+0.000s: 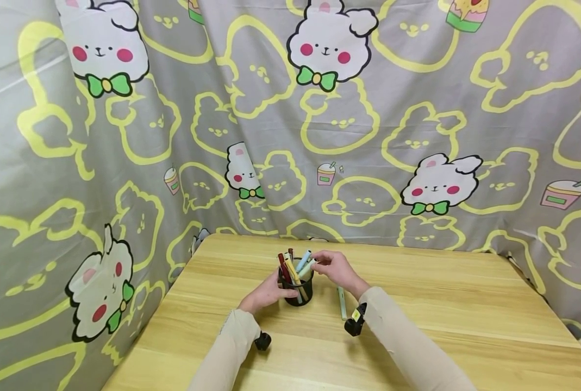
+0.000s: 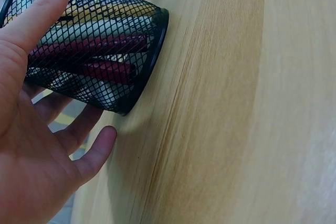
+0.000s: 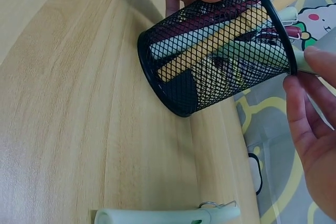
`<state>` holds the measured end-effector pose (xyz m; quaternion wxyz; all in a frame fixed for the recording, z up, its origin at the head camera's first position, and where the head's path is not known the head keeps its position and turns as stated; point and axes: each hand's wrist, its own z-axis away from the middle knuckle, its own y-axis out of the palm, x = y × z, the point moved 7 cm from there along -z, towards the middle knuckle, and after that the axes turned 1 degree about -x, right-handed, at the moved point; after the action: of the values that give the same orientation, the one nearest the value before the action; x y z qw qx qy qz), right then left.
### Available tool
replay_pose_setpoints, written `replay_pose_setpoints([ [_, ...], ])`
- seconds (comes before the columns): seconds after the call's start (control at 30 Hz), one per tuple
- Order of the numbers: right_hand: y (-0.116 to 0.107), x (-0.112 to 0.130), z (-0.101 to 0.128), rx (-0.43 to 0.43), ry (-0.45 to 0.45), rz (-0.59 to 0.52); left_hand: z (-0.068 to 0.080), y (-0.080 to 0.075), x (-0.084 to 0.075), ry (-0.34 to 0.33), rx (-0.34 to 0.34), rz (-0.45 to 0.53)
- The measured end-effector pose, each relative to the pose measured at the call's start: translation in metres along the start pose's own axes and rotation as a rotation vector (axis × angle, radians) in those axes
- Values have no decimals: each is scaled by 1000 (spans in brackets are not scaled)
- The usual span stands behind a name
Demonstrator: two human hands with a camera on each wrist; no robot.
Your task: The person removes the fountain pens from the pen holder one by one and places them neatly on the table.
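Note:
A black mesh pen holder (image 1: 301,294) stands upright on the wooden table, filled with several pens in dark red, yellow, light blue and light green. My left hand (image 1: 267,293) holds it from the left; in the left wrist view the thumb (image 2: 44,11) lies along the mesh while the other fingers reach round behind. At the rim, my right hand (image 1: 336,268) pinches the upper end of a light green pen (image 3: 299,60) whose lower part is inside the holder. Another light green pen (image 1: 342,303) with a metal clip lies on the table below the right wrist.
The wooden table (image 1: 212,336) runs back to a grey curtain (image 1: 290,130) printed with rabbits and yellow outlines, which also hangs along the left side. Small black cameras are strapped at the left wrist (image 1: 263,341) and right wrist (image 1: 355,320).

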<state>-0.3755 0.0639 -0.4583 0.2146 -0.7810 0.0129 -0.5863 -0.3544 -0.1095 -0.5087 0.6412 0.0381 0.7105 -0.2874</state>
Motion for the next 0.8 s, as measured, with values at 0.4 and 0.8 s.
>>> replay_pose_setpoints([
  [0.4,-13,10,2,-16,-17,-53,0,-1,1,-19,-11,-2],
  [0.8,-28,14,6,-23,5,-92,2,-2,2,-51,-20,-24],
])
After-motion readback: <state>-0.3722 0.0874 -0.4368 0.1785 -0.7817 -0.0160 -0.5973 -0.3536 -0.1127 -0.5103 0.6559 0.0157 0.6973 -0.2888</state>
